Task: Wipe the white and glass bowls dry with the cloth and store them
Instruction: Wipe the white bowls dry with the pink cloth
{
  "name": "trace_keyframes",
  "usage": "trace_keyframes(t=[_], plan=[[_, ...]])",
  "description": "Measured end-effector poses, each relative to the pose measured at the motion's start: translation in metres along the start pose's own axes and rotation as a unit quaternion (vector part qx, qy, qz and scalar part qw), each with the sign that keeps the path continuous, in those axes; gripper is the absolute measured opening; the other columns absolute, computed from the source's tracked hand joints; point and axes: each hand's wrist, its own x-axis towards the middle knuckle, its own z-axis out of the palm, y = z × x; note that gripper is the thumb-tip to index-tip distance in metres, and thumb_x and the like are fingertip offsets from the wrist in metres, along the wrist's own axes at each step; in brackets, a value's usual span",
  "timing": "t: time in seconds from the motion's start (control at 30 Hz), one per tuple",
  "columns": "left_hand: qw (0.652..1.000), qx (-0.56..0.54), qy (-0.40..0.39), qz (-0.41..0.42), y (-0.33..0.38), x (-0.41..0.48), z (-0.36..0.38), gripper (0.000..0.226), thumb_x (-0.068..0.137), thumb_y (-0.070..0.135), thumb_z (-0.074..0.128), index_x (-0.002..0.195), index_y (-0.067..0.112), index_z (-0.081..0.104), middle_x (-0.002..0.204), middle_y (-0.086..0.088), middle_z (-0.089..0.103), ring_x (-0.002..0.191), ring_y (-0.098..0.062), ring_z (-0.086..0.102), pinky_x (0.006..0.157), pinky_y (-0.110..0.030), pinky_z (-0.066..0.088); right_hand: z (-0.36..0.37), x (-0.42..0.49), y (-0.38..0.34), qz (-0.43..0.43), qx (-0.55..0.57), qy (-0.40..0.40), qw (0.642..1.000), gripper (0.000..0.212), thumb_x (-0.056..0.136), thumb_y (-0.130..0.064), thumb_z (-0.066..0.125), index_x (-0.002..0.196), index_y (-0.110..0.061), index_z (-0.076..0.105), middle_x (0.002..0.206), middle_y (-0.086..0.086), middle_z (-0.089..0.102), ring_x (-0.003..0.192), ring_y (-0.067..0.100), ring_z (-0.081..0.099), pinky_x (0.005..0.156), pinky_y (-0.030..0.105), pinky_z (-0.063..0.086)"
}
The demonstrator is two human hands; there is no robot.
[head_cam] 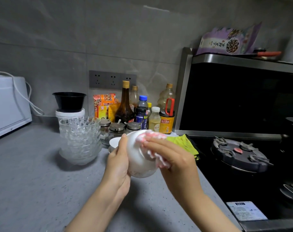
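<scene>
Hovering over counter [33,173]: left hand's [119,164] white bowl [137,163], right hand's [174,158] cloth [150,136].

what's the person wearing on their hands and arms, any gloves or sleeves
Nothing worn shows. The left hand and right hand have no gloves, and no rings, watch or bracelet are in view. No sleeve shows above either wrist, right down to the bottom edge of the picture.
</scene>
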Motion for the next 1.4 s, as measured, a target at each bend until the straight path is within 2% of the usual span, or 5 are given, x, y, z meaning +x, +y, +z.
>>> trace_keyframes(t=[0.23,0.57,0.7,0.97,1.4], plan=[[0.999,-0.017,-0.020,0.026,0.001,0.007,-0.013,0.029,0.093,0.043,0.050,0.090,0.019,0.066,0.064,0.010,0.071,0.056,-0.002,0.066,0.068,-0.029,0.049,-0.004,-0.034,0.046,0.214,0.028,0.095,0.972,0.035,0.083,-0.002,0.070,0.110,-0.024,0.071,0.110,-0.012,0.070,0.104,0.004,0.064,0.088,0.032,0.054],[0.998,-0.015,-0.056,-0.012,-0.013,-0.011,0.000,0.036,0.089,0.047,0.054,0.109,0.019,0.066,0.088,0.000,0.074,0.071,-0.010,0.069,0.074,-0.032,0.052,-0.027,-0.076,0.054,0.349,-0.054,-0.342,0.871,0.074,0.077,-0.057,0.067,0.141,-0.036,0.037,0.147,-0.021,0.029,0.136,-0.004,0.027,0.107,0.015,0.021],[0.992,-0.014,-0.115,-0.046,-0.030,-0.028,0.022,0.032,0.092,0.043,0.052,0.092,0.018,0.073,0.082,0.001,0.074,0.070,-0.010,0.070,0.079,-0.033,0.052,-0.085,-0.058,0.043,0.443,0.092,-0.170,0.875,0.059,0.074,-0.058,0.057,0.125,-0.030,0.056,0.125,-0.016,0.060,0.115,0.002,0.056,0.102,0.025,0.042],[0.951,0.036,-0.272,-0.143,-0.106,-0.077,0.089,0.034,0.090,0.045,0.051,0.091,0.019,0.072,0.090,-0.003,0.073,0.078,-0.011,0.068,0.085,-0.033,0.051,-0.171,-0.097,0.048,0.562,0.414,-0.052,0.714,0.070,0.062,-0.060,0.076,0.116,-0.016,0.069,0.116,0.013,0.064,0.102,0.022,0.058,0.083,0.028,0.052],[0.841,0.235,-0.449,-0.190,-0.285,-0.148,0.153,0.040,0.099,0.044,0.031,0.115,0.021,0.060,0.112,0.002,0.068,0.104,-0.015,0.064,0.091,-0.030,0.052,-0.345,-0.244,0.058,0.672,0.304,0.087,0.669,0.069,0.034,-0.046,0.094,0.095,-0.018,0.078,0.090,0.003,0.073,0.075,0.011,0.069,0.060,0.022,0.056]])
